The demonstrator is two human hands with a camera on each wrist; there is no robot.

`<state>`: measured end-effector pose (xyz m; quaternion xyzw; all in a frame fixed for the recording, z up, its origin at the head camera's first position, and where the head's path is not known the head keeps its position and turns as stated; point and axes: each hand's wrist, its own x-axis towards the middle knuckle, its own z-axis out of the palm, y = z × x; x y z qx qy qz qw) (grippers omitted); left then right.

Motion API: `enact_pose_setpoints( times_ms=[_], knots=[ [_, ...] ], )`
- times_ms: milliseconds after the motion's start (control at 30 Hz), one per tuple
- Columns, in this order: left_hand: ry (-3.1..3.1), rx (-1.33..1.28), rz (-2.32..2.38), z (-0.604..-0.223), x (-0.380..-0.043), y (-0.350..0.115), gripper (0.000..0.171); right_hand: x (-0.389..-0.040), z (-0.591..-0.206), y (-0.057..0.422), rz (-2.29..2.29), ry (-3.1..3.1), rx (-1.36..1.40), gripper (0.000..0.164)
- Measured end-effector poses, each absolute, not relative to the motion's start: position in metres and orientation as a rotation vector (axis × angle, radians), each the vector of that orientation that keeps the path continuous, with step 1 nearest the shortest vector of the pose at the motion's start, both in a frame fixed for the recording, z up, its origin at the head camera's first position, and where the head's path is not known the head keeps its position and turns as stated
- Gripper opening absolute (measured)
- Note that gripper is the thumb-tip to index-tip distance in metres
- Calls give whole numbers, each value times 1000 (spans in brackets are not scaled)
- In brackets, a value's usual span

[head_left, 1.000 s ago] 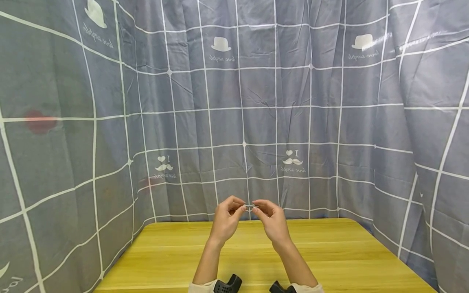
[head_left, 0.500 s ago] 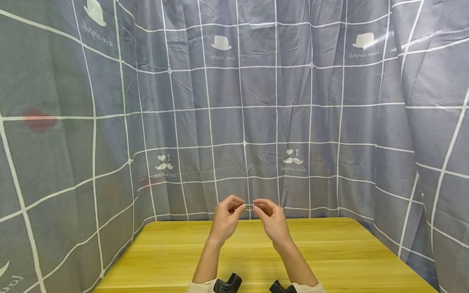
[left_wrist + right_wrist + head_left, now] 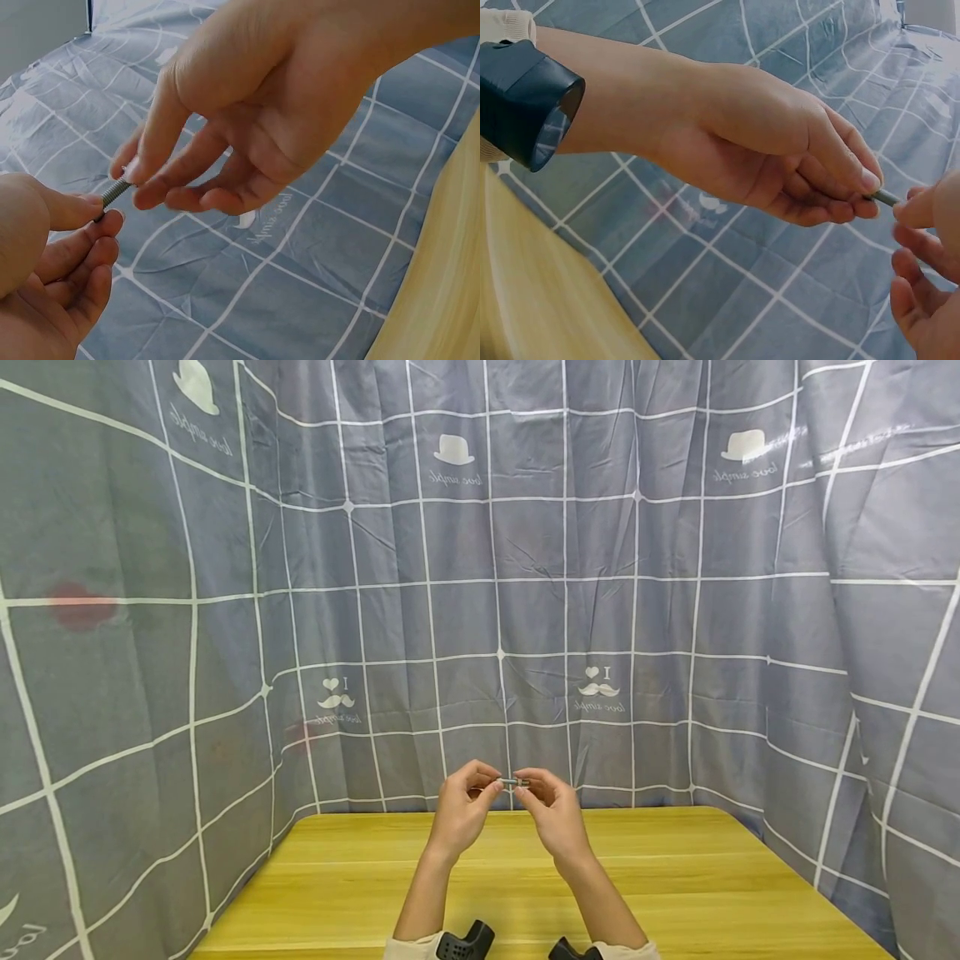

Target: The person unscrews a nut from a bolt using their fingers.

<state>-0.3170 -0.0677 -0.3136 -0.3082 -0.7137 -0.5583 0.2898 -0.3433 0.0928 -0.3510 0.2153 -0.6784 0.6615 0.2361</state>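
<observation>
In the head view both hands are raised above the far edge of the table, fingertips facing each other. Between them runs a small grey bolt (image 3: pixel 510 781), lying roughly level; its thread shows on the bolt shaft (image 3: pixel 115 192) in the left wrist view. My left hand (image 3: pixel 461 811) pinches one end between thumb and forefinger. My right hand (image 3: pixel 557 814) has its thumb and forefinger at the other end, where a small light metal piece shows beside the thumb. In the right wrist view the left hand (image 3: pixel 780 154) hides most of its end of the bolt.
A yellow wood-grain table (image 3: pixel 360 877) lies below the hands. A grey curtain (image 3: pixel 540 610) with white grid lines hangs behind and at both sides. Black wrist devices (image 3: pixel 467 942) sit at the sleeve cuffs.
My right hand has shifted slightly left toward the left hand, and more of the bolt's right end shows between its fingertips. The left hand stays almost still.
</observation>
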Motion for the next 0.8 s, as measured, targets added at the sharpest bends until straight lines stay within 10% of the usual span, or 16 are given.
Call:
enact_pose_setpoints(
  times_ms=[167, 800],
  knots=[
    [-1902, -828, -1482, -313, -317, -68, 4, -341, -350, 94, 1819, -1873, 567, 38],
    [-1905, -822, -1490, -314, -317, -68, 4, -342, -350, 94, 1826, -1902, 561, 22]
  ],
)
